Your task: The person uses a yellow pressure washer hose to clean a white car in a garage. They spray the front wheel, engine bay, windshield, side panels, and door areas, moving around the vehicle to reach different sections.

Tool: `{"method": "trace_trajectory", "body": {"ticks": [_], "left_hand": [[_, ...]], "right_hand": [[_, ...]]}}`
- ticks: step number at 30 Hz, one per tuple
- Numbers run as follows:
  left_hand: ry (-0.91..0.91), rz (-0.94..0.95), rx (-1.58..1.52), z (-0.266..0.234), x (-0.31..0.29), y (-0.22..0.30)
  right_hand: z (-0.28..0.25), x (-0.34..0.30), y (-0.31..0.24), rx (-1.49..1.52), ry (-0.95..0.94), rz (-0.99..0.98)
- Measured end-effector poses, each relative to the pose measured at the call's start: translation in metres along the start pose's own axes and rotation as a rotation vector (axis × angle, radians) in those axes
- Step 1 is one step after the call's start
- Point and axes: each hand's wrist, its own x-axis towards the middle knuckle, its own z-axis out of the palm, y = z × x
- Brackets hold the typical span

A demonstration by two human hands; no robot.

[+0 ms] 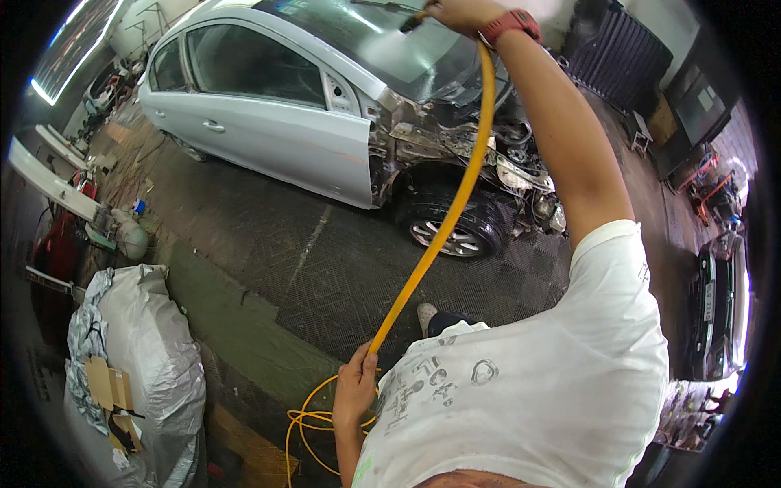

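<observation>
Gripping yellow hose (443, 233) is the left hand (355, 386), a dark nozzle (413, 22) the right hand (462, 12); a cardboard box (119, 389) hides any contents.

The right arm (561, 138) reaches far forward from the shoulder, nearly straight, slanting up and to the left, bare below a short white sleeve (606, 252). A red wristwatch (510, 27) circles the right wrist. The right hand (464, 12) lies at the upper edge, partly cut off, its visible fingers bent in a grip and pointing left. The left hand (355, 381) is held low, close to the left side of the torso (529, 382), with the fingers curled into a closed grasp. The bare left forearm (347, 447) rises almost vertically from the lower edge, its wrist roughly straight. The two hands are well apart.
</observation>
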Motion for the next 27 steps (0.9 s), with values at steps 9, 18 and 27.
{"method": "trace_trajectory", "body": {"ticks": [9, 18, 27], "left_hand": [[0.154, 0.052, -0.176, -0.012, -0.043, 0.012], [0.216, 0.172, -0.301, -0.013, -0.059, 0.011], [0.134, 0.188, -0.301, 0.007, -0.051, -0.028]], "right_hand": [[-0.116, 0.048, -0.192, 0.131, 0.192, -0.099], [-0.124, 0.09, -0.175, 0.106, 0.322, 0.038], [-0.12, 0.044, -0.041, -0.074, 0.294, 0.413]]}}
